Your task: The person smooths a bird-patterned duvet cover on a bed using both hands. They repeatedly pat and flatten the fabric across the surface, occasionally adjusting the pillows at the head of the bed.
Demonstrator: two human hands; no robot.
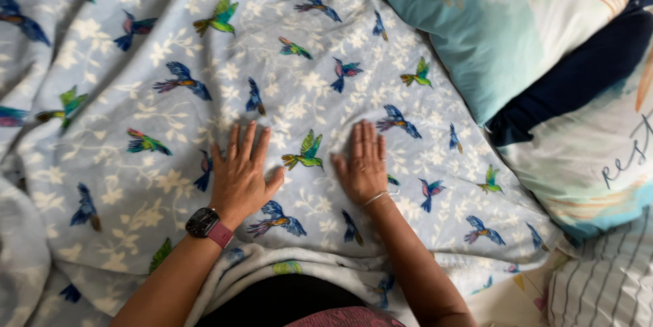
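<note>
Nothing's gripped, your left hand (241,174) and right hand (362,164) lie flat, fingers spread, on the pale blue bird-print sheet (299,82) covering the bed. Teal-and-white pillows (503,35) with script lettering sit just right; a striped sheet (605,286) shows bottom right.

I have a single view here, from the camera worn on the person's head. It looks steeply down and forward over the bed, close in, at about arm's length from the bird-print sheet (292,75). The forearms enter from the bottom edge, so the wearer stands at the near edge of the bed. The pillows (544,48) at the right mark its head end. There is no second view to share anything with.
</note>
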